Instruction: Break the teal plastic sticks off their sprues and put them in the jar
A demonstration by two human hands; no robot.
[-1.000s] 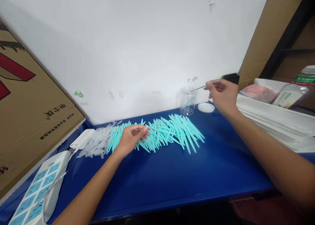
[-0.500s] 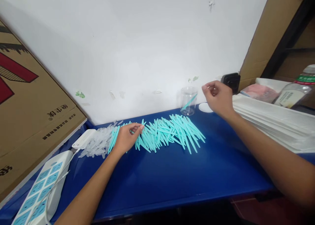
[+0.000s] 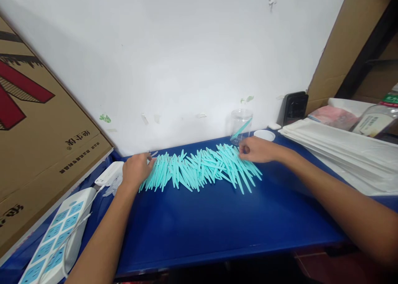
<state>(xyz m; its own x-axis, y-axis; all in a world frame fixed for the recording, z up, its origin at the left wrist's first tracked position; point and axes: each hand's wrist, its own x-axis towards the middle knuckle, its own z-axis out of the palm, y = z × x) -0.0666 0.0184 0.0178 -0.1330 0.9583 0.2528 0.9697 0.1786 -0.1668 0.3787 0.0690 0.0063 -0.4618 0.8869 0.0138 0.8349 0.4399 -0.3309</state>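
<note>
Two hands are in view, set well apart, one at each end of a row of teal sticks (image 3: 199, 170) at the centre of the frame. The left hand (image 3: 136, 168), left of centre, has its fingers curled at the row's left end; whether they grip anything cannot be told. The right hand (image 3: 257, 149), right of centre, bends its fingers at the row's right end; its grip likewise cannot be told. The sticks overlap too densely for an exact count. Behind the right hand stands one clear jar (image 3: 234, 124), upright, containing one slanted teal stick (image 3: 241, 129). One white lid (image 3: 264, 134) lies flat to its right. Some translucent pieces (image 3: 112, 187) lie partly hidden beyond the left wrist. One power strip (image 3: 59, 238) occupies the lower left; one bottle (image 3: 374, 121) leans at the right edge.
</note>
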